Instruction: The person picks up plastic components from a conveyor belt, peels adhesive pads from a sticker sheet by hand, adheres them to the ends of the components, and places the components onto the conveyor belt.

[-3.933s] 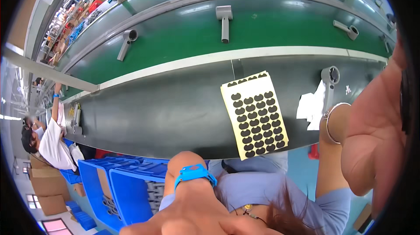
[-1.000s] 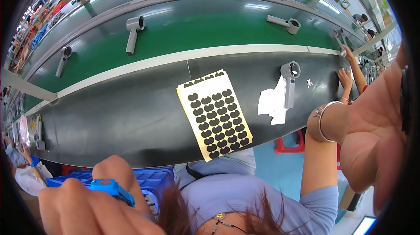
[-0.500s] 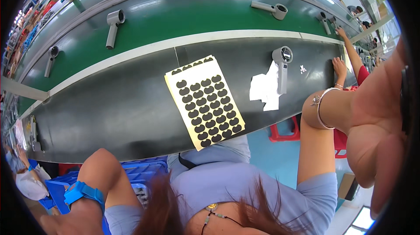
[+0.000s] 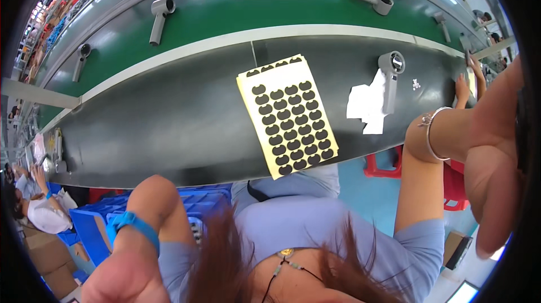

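Note:
My right hand [image 4: 491, 156] is raised close at the right edge, palm and thumb showing; its other fingers are hidden past the rim. A silver bangle circles that wrist. Low on the left, my left hand [image 4: 127, 277] is also raised, with a blue band [image 4: 132, 227] on the wrist and its fingers cut off. Neither hand touches the bench. In front of me lies a stack of yellow-backed sheets [image 4: 292, 117] with rows of black rounded stickers. Right of it, a grey handheld fan [image 4: 390, 86] rests partly on white paper [image 4: 363, 102].
A dark bench [image 4: 163, 111] curves before me. Beyond its pale rail, a green conveyor [image 4: 225, 12] bears several handheld fans, one [image 4: 162, 20] at the far left. Small white pieces [image 4: 416, 84] lie near a co-worker's hand [image 4: 462, 90]. Blue crates [image 4: 93, 229] and a red stool [image 4: 383, 166] stand below.
The view has shifted, so the bench and sheets appear farther right and higher. My left hand shows more of its palm. The fan and the sheets keep their places on the bench.

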{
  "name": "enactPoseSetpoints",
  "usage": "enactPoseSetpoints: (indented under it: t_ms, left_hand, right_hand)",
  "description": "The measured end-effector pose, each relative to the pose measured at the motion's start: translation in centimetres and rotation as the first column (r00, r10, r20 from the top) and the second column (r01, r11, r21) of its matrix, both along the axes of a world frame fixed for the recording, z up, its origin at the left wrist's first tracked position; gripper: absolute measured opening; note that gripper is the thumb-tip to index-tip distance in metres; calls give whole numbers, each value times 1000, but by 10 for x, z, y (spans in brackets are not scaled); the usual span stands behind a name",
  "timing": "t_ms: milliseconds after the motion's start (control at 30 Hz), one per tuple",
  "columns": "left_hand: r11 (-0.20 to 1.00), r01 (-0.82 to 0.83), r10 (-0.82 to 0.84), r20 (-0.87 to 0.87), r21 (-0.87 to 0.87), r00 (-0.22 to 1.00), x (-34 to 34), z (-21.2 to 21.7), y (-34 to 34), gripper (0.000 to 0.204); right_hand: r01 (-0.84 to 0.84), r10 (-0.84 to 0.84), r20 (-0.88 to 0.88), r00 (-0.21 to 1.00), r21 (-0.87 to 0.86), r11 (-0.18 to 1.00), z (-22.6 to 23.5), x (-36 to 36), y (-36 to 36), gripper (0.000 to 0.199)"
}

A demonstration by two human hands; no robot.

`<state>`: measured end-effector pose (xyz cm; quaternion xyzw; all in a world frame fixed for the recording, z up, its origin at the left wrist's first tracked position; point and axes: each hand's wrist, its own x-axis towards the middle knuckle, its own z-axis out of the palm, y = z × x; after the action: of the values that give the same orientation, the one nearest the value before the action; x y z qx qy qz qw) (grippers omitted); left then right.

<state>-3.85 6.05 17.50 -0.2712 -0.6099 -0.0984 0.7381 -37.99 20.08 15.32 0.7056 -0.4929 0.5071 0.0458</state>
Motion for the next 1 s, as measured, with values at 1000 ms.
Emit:
enactPoseSetpoints:
  t_ms: [1000]
  left_hand:
    - [464, -536, -679, 672, 705, 296, -96, -233, -63, 23]
  right_hand:
    - [172, -389, 286, 876, 568, 805, -210, 76, -54, 13]
